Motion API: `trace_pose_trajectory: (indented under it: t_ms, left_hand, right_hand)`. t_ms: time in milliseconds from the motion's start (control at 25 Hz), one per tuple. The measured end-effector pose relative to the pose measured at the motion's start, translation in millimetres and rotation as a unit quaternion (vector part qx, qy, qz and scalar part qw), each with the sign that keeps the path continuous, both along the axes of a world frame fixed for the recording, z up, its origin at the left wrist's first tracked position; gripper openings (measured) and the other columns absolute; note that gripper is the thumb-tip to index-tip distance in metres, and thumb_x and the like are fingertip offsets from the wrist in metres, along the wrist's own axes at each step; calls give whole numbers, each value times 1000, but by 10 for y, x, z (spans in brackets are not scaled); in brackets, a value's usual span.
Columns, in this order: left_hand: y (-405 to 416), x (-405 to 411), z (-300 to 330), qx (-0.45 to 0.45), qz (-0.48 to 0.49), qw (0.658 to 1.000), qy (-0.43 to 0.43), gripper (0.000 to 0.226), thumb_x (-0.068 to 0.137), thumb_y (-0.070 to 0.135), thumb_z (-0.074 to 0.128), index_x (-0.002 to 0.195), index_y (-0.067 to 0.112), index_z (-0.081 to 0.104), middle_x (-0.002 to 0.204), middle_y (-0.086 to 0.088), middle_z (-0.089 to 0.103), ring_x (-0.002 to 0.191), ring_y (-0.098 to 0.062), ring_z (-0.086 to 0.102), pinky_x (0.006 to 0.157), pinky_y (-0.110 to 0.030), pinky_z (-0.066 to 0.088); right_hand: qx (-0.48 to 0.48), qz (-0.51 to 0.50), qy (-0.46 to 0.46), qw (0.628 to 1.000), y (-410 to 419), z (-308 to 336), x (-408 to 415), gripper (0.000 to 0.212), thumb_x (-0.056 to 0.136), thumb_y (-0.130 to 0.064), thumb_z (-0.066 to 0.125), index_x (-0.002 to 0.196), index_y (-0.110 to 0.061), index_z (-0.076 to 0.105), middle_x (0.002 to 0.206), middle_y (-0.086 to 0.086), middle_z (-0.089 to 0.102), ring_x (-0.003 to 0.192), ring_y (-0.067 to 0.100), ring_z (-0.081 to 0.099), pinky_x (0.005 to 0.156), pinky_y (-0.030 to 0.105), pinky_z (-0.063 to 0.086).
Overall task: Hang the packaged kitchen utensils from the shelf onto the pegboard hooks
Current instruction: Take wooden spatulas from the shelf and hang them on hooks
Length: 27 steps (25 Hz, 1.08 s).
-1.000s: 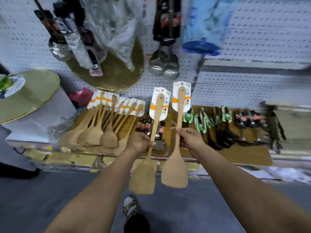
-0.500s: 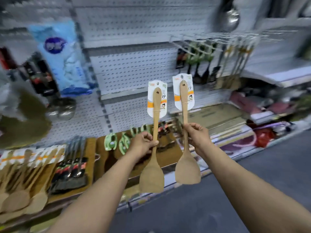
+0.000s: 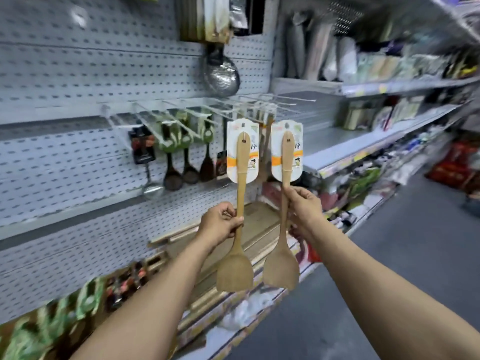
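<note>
Head view: two wooden spatulas are held upright, blades down, side by side but apart, in front of a grey pegboard. The left spatula is gripped at mid-handle by the left hand, whose grip is closed around the wood. The right spatula is held by the right hand, fingers wrapped on the handle just below its card. Each handle top is fixed to a white backing card with an orange band: the left card and the right card. A hanging hole is seen near the top of each card.

Behind and just above the cards, a row of white wire hooks is seen projecting from the pegboard. Neither card is on a hook. On the hooks to the left, dark ladles with green-and-white cards are hung, and a packaged strainer is hung at the far left. A large steel ladle is hung higher up.

Below the hands, a low shelf with wooden boards is seen, and more packaged utensils, blurred, lie at lower left. Grey shelves of blurred goods run away on the right, beside a dark floor.
</note>
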<state>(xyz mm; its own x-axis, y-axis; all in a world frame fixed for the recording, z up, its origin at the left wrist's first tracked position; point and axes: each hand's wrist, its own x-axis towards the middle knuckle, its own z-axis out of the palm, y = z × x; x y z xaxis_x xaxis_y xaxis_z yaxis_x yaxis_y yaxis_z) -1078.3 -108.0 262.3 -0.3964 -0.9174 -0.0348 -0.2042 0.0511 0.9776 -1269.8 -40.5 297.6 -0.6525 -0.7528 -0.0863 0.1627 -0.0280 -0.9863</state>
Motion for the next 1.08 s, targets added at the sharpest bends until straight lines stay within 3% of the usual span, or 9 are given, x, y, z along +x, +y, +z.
trace_pose_trajectory:
  t_ms: [80, 200, 400, 560, 840, 960, 1080]
  left_hand:
    - [-273, -540, 12, 6, -13, 1000, -9, 26, 86, 4, 69, 73, 15, 49, 84, -18, 68, 59, -11, 65, 45, -18, 48]
    - [-552, -1183, 27, 10, -18, 999, -33, 24, 85, 6, 71, 73, 14, 51, 85, -18, 69, 65, -17, 66, 49, -22, 49]
    - [-912, -1941, -32, 9, 21, 998, -61, 18, 84, 8, 72, 77, 11, 56, 87, -17, 72, 75, -23, 71, 62, -30, 58]
    - [-1123, -2641, -80, 9, 92, 994, -60, 17, 85, 7, 72, 80, 9, 55, 90, -18, 72, 85, -29, 72, 72, -37, 61]
    - [-1120, -3331, -130, 38, 200, 976, -71, 20, 85, 3, 70, 78, 8, 52, 90, -24, 70, 78, -29, 70, 69, -36, 58]
    - [-1132, -3451, -176, 47, 218, 972, -69, 21, 85, 1, 69, 77, 8, 51, 83, -22, 66, 74, -26, 66, 68, -35, 56]
    - [-1239, -3512, -213, 53, 234, 968, -75, 23, 85, 2, 69, 74, 10, 51, 79, -16, 66, 73, -24, 66, 64, -32, 55]
  right_hand:
    - [-11, -7, -11, 1000, -227, 50, -512, 16, 93, -24, 69, 84, -12, 65, 56, 0, 56, 39, 5, 52, 39, 19, 42]
    - [-2, -6, -2, 1000, -484, 28, -1197, 10, 91, -19, 71, 83, -17, 68, 62, -3, 63, 57, 13, 58, 55, 28, 49]
    - [9, 34, -6, 999, -1062, 17, -2093, 22, 93, -22, 69, 73, -15, 62, 57, 4, 53, 44, 17, 47, 38, 21, 40]
    - [17, 116, -20, 993, -1609, 14, -2790, 22, 91, -28, 71, 77, -13, 64, 57, 5, 57, 45, 16, 51, 43, 24, 44]
    - [51, 227, 4, 973, -2238, -77, -3447, 20, 91, -31, 72, 80, -14, 66, 61, 3, 62, 54, 19, 54, 47, 27, 47]
    - [26, 282, -20, 959, -2409, -192, -3485, 20, 90, -30, 72, 77, -16, 66, 67, 3, 66, 62, 21, 59, 58, 32, 52]
    - [13, 327, -31, 944, -2580, -286, -3486, 20, 92, -31, 70, 79, -17, 66, 60, -5, 64, 52, 11, 57, 52, 27, 47]
